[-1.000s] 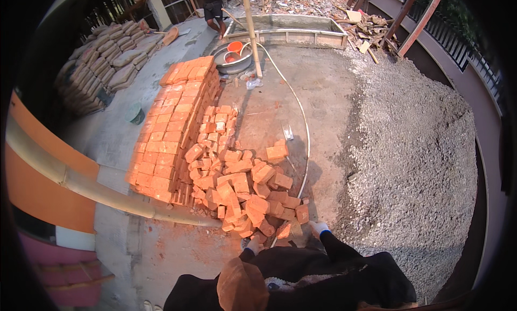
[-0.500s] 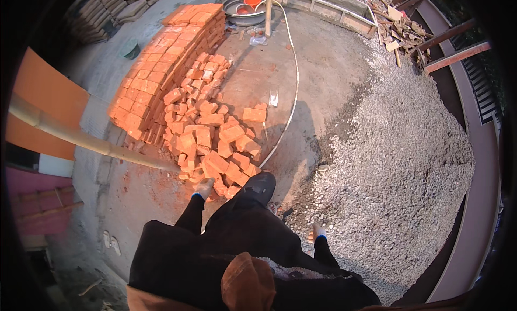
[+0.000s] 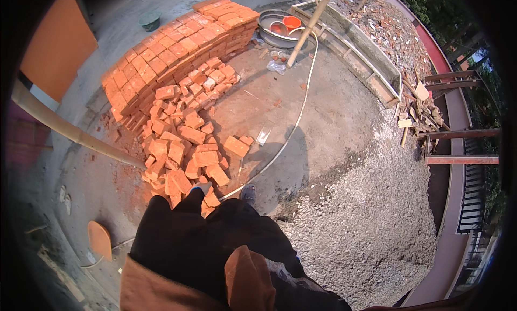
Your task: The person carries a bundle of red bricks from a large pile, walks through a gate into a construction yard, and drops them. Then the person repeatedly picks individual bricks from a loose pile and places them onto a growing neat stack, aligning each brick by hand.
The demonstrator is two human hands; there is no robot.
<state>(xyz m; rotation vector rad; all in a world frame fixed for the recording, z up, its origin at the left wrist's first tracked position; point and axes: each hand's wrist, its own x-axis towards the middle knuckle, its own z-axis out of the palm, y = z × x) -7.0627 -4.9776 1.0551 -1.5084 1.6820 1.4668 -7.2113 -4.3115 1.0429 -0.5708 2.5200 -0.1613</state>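
1. I have the left hand point(image 3: 202, 187) at the near edge of the loose bricks point(image 3: 191, 135); its grip I can't tell; right hand unseen.
2. They lie heaped beside the neat stack point(image 3: 171, 50).
3. I'd take top ones first, preventing slides.

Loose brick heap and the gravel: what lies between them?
In the head view, between the brick heap and the gravel, the pale hose curves over the ground; stray bricks, a small whitish object and a shoe are there too.
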